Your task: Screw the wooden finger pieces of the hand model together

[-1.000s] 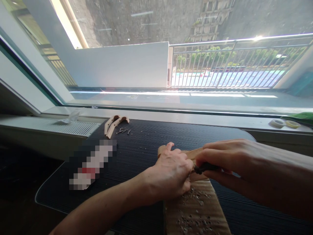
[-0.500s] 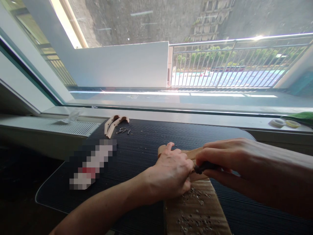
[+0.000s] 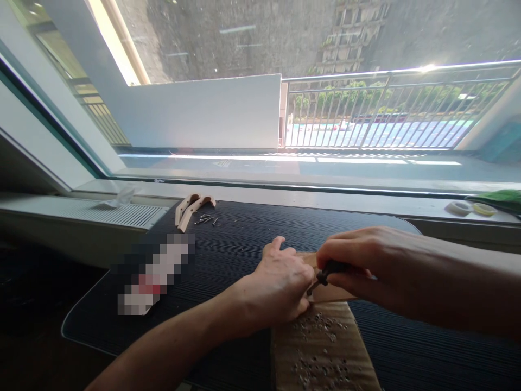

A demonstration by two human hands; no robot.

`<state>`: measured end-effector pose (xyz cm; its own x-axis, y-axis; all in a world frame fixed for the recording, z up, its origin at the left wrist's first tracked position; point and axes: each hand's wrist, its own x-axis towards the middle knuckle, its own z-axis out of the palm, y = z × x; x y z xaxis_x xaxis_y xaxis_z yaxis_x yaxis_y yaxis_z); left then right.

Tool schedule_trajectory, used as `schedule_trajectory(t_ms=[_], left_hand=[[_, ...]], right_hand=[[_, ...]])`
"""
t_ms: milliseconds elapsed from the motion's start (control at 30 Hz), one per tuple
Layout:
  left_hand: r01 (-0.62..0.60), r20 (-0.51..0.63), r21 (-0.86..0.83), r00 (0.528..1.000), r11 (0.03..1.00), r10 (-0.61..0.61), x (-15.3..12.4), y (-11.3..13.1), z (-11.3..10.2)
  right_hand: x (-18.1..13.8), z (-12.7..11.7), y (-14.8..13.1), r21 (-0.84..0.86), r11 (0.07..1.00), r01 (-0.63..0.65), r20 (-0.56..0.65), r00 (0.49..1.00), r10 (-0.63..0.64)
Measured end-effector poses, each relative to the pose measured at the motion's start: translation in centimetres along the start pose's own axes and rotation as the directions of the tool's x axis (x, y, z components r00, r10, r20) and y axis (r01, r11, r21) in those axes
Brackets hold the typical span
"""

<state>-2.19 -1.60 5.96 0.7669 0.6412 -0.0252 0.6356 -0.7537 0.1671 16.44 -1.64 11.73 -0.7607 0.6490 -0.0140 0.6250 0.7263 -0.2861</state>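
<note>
My right hand (image 3: 368,258) is closed around the dark handle of a screwdriver (image 3: 323,276). Its metal shaft slants down and left to a pale wooden piece (image 3: 336,292), close to my left fingers. My left hand (image 3: 283,279) grips that piece from the left, with one finger raised; much of the wood is covered by both hands. Under the wood lies a corrugated cardboard pad (image 3: 321,353), pitted with many small holes. Whether a screw sits under the tip I cannot tell.
Two curved wooden pieces with holes (image 3: 193,210) lie at the back left of the black table (image 3: 232,255), beside several loose screws (image 3: 207,219). A pixelated item (image 3: 158,277) is nearer. Tape rolls (image 3: 472,208) rest on the window sill.
My right hand and the screwdriver have shifted slightly left and up, and the handle is now more tilted, showing its shaft. My left hand stays on the wood.
</note>
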Motion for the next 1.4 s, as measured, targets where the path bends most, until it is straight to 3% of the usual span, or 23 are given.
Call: schedule_trajectory(t_ms=[133,367,500,633,767,967,1200,1400], left_hand=[[0.009,-0.028,0.014,1.0,1.0,-0.009,1.2,-0.8,0.1],[0.094,0.049,0.028,0.994,0.995,-0.095,3.6,-2.0,-0.7],[0.019,0.017,-0.05,1.0,0.999,-0.018,2.6,-2.8,-2.2],[0.111,-0.138,-0.143,0.982,0.983,-0.131,1.3,-3.5,-4.3],[0.166,-0.127,-0.161,0.974,0.973,-0.188,0.0,-3.1,-5.2],[0.219,-0.064,-0.114,0.972,0.969,-0.227,-1.7,-2.3,-4.7],[0.213,-0.031,-0.152,0.975,0.965,-0.22,-1.5,-2.8,-3.1],[0.197,-0.038,-0.187,0.977,0.962,-0.208,-1.4,-2.5,-3.3]], right_hand=[[0.7,-1.1,0.4,0.004,1.0,-0.007,0.015,1.0,0.007],[2.6,-3.0,2.6,0.004,1.0,-0.014,0.06,0.998,0.014],[2.6,-3.3,3.2,0.057,0.998,-0.042,0.08,0.996,0.038],[2.5,-2.6,3.5,0.132,0.99,-0.056,0.048,0.998,0.05],[2.6,-1.6,4.1,0.23,0.969,-0.088,-0.007,0.996,0.092],[2.4,-0.4,4.9,0.271,0.956,-0.113,-0.055,0.99,0.133],[2.1,0.0,5.3,0.277,0.953,-0.127,-0.069,0.986,0.152],[2.2,0.2,5.4,0.274,0.953,-0.127,-0.076,0.985,0.153]])
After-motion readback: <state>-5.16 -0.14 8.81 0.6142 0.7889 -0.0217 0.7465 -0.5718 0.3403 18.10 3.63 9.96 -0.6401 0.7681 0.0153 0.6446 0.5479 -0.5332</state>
